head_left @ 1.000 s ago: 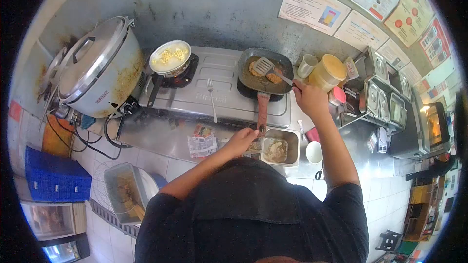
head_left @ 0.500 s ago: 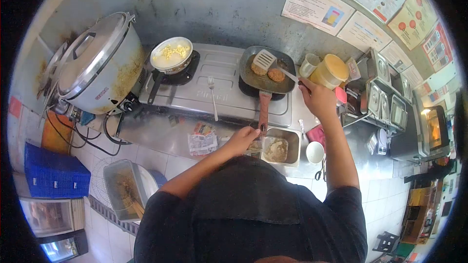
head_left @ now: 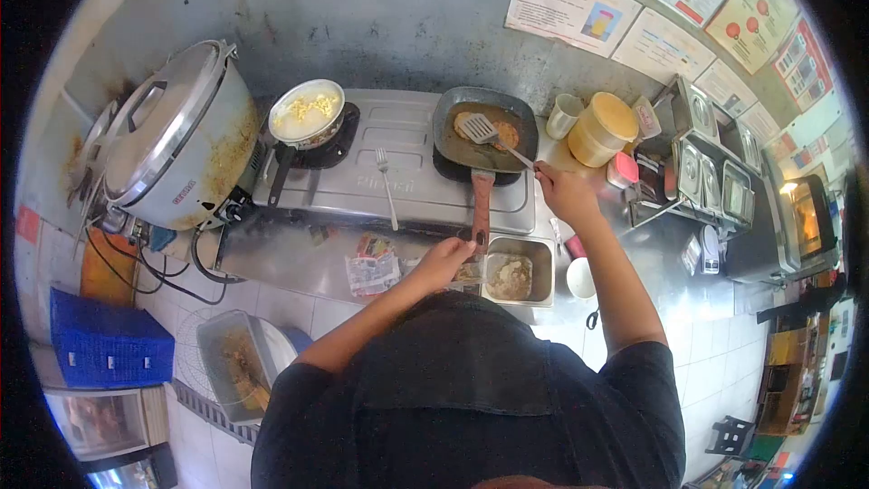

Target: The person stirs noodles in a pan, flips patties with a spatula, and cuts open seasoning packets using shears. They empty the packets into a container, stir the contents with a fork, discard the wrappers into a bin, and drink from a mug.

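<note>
**Spatula over the patties, both hands at the square pan**

We see two browned patties (head_left: 508, 134) side by side in the square pan (head_left: 466, 159), which sits on the right burner of the steel stove (head_left: 380, 127). The right hand (head_left: 563, 193) keeps a closed grip on the handle end of a slotted spatula (head_left: 481, 130). Its blade overlaps the left patty and reaches toward the right one; we cannot tell whether it presses on them or hangs just above. The left hand (head_left: 444, 263) has its grip narrowed on the end of the pan's reddish-brown handle (head_left: 482, 204), which points toward the body.

On the left burner we find a round pan (head_left: 289, 134) with yellow pieces in pale contents, its dark handle angled toward us. A fork (head_left: 387, 186) lies on the stove between the two pans.

On the bench (head_left: 285, 258), just right of the left hand, stands a metal tray (head_left: 545, 264) with a pale mass inside, and beside it a white cup (head_left: 580, 279). We spot printed paper (head_left: 371, 270) left of that hand. Beyond the right hand stand a clear cup (head_left: 565, 115), a yellowish tub (head_left: 600, 132) and a red-lidded jar (head_left: 622, 168).
</note>
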